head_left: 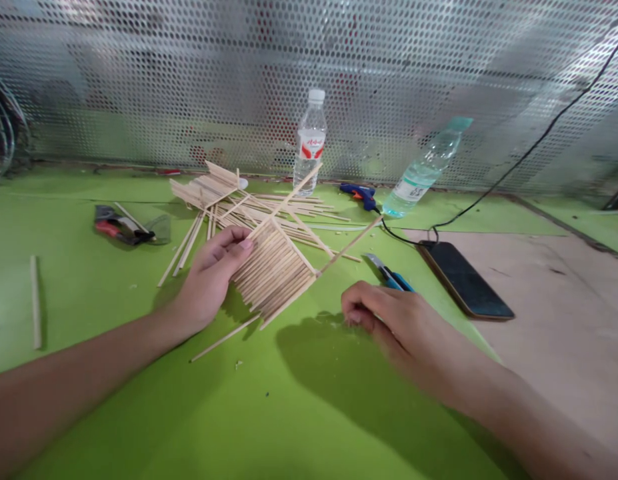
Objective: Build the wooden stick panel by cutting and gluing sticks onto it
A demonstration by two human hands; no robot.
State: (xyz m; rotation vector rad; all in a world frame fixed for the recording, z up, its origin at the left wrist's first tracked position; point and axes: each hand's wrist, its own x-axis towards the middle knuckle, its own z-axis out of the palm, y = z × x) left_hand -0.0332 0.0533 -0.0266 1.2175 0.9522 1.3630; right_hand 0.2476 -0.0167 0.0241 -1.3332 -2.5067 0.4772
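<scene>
My left hand (213, 273) pinches the left edge of a small panel of wooden sticks (276, 267), laid side by side, with longer sticks jutting from its corners. The panel is tilted above the green table. My right hand (383, 310) is held low over the table with its fingers curled together; whether something small is between the fingertips is hidden. Just beyond that hand lies a utility knife (396, 281) with a blue handle and its blade out. Behind the panel is a pile of loose wooden sticks (309, 230), with another stick-built piece (209, 187) on its left.
A clear water bottle (309, 143) stands upright at the back; a greenish bottle (423, 175) leans beside a blue glue gun (359, 195). A phone (463, 280) lies at right near a black cable (509, 167). A red-and-black tool (121, 228) and a lone stick (35, 303) lie left.
</scene>
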